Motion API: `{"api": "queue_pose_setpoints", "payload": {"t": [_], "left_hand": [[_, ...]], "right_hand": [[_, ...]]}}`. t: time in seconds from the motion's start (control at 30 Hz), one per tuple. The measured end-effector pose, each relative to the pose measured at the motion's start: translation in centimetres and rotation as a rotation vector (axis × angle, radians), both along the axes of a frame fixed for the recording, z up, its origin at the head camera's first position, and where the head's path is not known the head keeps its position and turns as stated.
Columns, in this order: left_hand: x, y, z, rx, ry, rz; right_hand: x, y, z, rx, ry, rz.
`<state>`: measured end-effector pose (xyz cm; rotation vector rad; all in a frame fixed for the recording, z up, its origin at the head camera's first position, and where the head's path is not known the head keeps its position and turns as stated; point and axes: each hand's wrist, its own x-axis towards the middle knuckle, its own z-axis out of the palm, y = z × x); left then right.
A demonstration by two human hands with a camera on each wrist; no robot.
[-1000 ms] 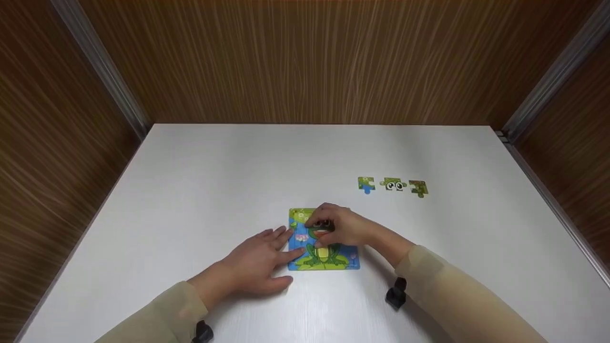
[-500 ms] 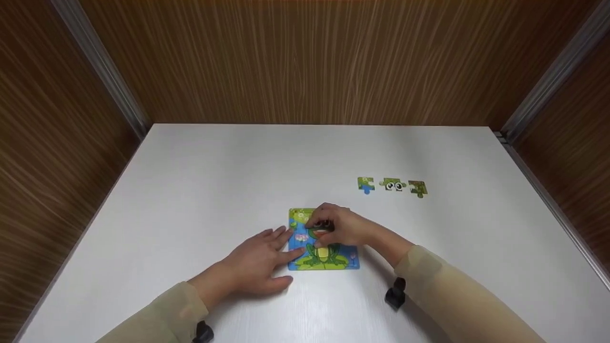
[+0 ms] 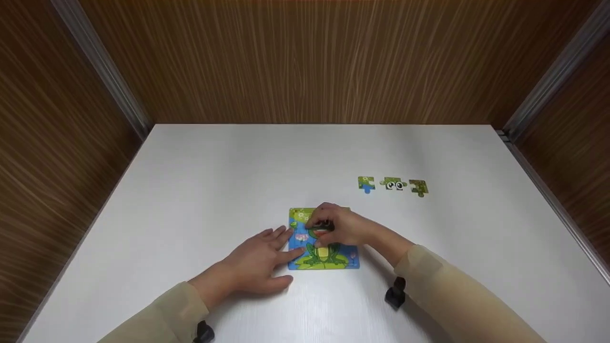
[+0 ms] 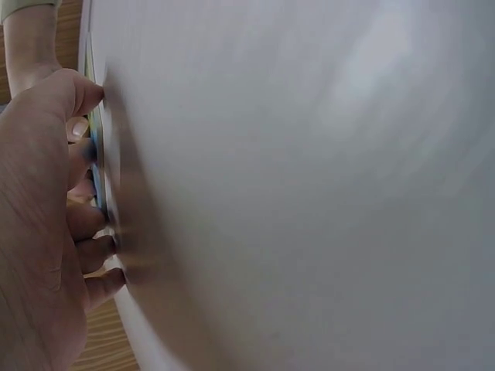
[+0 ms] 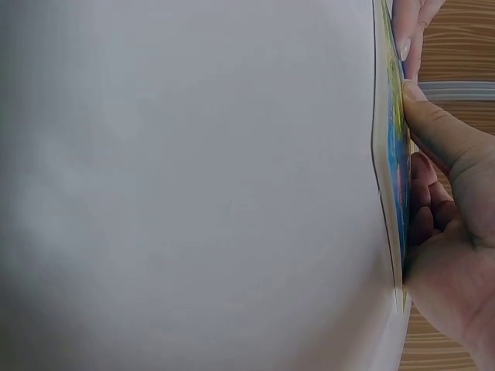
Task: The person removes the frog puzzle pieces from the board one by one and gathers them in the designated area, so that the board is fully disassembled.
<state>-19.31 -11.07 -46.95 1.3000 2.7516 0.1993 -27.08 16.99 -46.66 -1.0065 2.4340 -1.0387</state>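
A frog puzzle board [image 3: 325, 265] lies flat on the white table, its upper part largely covered by my right hand [image 3: 345, 226]. That hand has its thumb and fingers curled about the puzzle piece with the frog's mouth [image 3: 322, 233], at the middle of the board. My left hand [image 3: 255, 262] rests at the board's left side with fingers spread, the index fingertip on the board and the thumb on the table. In the right wrist view the board [image 5: 397, 166] shows edge-on, with the right thumb [image 5: 437, 124] against its face.
Behind the board to the right, three loose puzzle pieces lie in a row: a green and blue one [image 3: 366, 183], one with the frog's eyes [image 3: 393, 184] and a dark green one [image 3: 419, 186]. Wood-grain panels [image 3: 305, 62] wall the table's back and sides.
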Motion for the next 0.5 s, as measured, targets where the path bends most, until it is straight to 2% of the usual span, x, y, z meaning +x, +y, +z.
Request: {"api": "queue_pose_setpoints", "payload": {"t": [0.27, 0.5], "left_hand": [[0.06, -0.13, -0.09, 0.012, -0.028, 0.014], [-0.05, -0.05, -0.34, 0.005, -0.018, 0.018]], "right_hand": [[-0.1, -0.19, 0.31, 0.038, 0.016, 0.033], [0.04, -0.14, 0.37, 0.013, -0.035, 0.011]]}}
